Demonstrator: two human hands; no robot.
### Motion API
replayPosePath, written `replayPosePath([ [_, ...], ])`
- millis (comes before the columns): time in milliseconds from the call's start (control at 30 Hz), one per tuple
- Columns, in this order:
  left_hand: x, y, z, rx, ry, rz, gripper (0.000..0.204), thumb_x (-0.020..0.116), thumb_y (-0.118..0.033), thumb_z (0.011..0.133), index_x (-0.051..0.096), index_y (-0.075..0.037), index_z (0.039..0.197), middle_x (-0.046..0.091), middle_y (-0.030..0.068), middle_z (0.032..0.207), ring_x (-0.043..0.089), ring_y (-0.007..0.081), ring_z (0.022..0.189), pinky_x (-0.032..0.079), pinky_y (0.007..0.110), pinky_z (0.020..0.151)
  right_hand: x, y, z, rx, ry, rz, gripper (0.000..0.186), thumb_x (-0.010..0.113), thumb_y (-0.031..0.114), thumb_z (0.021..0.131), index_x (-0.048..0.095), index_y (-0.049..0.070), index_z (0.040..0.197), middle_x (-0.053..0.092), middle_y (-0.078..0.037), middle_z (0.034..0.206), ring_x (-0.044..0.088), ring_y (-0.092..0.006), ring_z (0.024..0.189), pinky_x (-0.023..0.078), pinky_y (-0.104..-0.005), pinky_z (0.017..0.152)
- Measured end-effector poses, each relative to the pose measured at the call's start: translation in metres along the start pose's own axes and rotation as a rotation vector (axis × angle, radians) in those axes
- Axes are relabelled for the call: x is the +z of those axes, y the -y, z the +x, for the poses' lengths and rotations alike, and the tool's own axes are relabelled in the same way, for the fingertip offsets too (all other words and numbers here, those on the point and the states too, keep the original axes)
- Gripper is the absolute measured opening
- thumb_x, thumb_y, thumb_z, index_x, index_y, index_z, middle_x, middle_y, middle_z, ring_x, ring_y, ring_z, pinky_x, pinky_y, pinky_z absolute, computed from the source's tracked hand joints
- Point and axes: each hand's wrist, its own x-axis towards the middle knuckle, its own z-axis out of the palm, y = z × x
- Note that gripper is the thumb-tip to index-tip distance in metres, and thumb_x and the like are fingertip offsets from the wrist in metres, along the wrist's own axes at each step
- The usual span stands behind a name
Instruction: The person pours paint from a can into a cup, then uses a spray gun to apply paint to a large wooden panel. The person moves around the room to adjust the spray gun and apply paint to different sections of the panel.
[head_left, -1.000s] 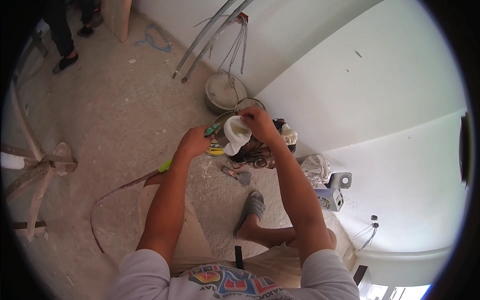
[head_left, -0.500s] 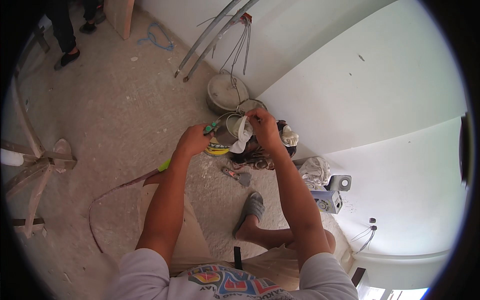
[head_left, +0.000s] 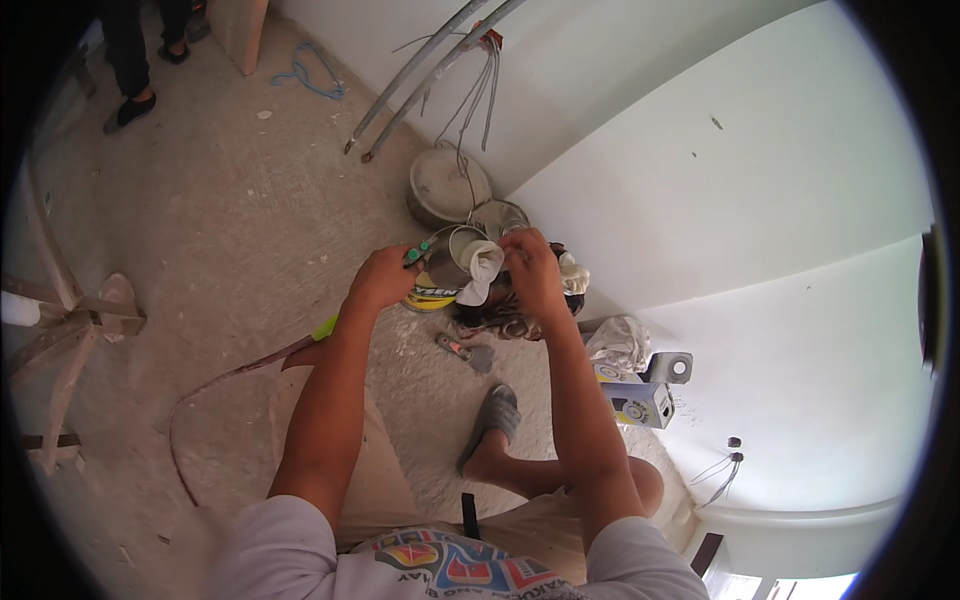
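Note:
My left hand (head_left: 383, 278) is closed on a spray gun, most of which the hand hides. Green knobs (head_left: 412, 256) show beside its fingers. The gun's metal cup (head_left: 440, 268) tilts with its mouth uncovered on the far side. Over the right of the cup's rim hangs a bunched white cloth (head_left: 484, 268). My right hand (head_left: 533, 270) is closed at the cloth's right edge, fingertips pinched on it. Just below the cup stands a yellow-labelled can (head_left: 430, 298). A hose with a lime-green fitting (head_left: 325, 328) runs beneath my left forearm.
Lidded buckets (head_left: 450, 185) stand by the wall beneath hanging wires. A putty knife (head_left: 465, 353) lies near my slippered foot (head_left: 492, 420). Boxes (head_left: 640, 400) and a plastic bag (head_left: 620, 345) sit at right. Left are a wooden stand (head_left: 80, 315) and another person's legs (head_left: 125, 60).
The white cloth has gathered into a more bunched shape over the cup's rim. My right hand has dropped slightly nearer. My left hand keeps its grip on the spray gun.

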Motion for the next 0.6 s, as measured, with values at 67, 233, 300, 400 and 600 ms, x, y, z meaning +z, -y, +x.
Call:
replayPosePath([
  [67, 0.000, 0.003, 0.000, 0.011, -0.019, 0.007, 0.037, 0.065, -0.025, 0.094, 0.067, -0.011, 0.128, 0.071, 0.0213, 0.113, 0.066, 0.0409, 0.109, 0.052, 0.045, 0.091, 0.007, 0.010, -0.011, 0.052, -0.008, 0.141, 0.014, 0.066, 0.005, 0.094, 0.066, -0.002, 0.105, 0.062, -0.015, 0.110, 0.066, -0.0318, 0.099, 0.054, -0.0364, 0.086],
  [233, -0.001, 0.001, 0.002, -0.001, 0.005, 0.028, 0.036, 0.065, -0.026, 0.095, 0.068, -0.011, 0.128, 0.071, 0.0211, 0.114, 0.066, 0.0414, 0.108, 0.052, 0.048, 0.090, 0.020, 0.006, -0.029, 0.054, -0.018, 0.142, 0.032, 0.079, 0.009, 0.086, 0.064, -0.001, 0.113, 0.058, -0.017, 0.117, 0.065, -0.0322, 0.106, 0.056, -0.0368, 0.088],
  [300, -0.002, 0.005, 0.003, -0.001, 0.008, 0.037, 0.036, 0.065, -0.026, 0.095, 0.068, -0.011, 0.128, 0.071, 0.0212, 0.115, 0.066, 0.0413, 0.108, 0.052, 0.048, 0.090, 0.027, 0.009, -0.031, 0.011, -0.053, 0.091, 0.040, 0.082, 0.010, 0.083, 0.062, 0.000, 0.116, 0.055, -0.019, 0.121, 0.064, -0.0331, 0.108, 0.056, -0.0376, 0.087],
  [400, -0.002, 0.005, 0.002, -0.007, 0.002, 0.006, 0.037, 0.065, -0.026, 0.094, 0.068, -0.011, 0.128, 0.071, 0.0215, 0.114, 0.067, 0.0413, 0.108, 0.052, 0.047, 0.090, 0.033, 0.011, -0.034, -0.056, -0.051, -0.063, 0.043, 0.083, 0.008, 0.081, 0.060, 0.000, 0.117, 0.051, -0.019, 0.126, 0.063, -0.0324, 0.111, 0.057, -0.0379, 0.087],
  [600, 0.001, 0.005, 0.003, -0.006, -0.051, -0.016, 0.039, 0.066, -0.025, 0.093, 0.067, -0.012, 0.129, 0.071, 0.0225, 0.112, 0.067, 0.0415, 0.107, 0.052, 0.045, 0.089, 0.040, -0.009, -0.035, 0.024, -0.095, 0.121, 0.041, 0.079, 0.002, 0.084, 0.057, -0.003, 0.119, 0.055, -0.015, 0.123, 0.064, -0.0240, 0.110, 0.059, -0.0311, 0.087],
])
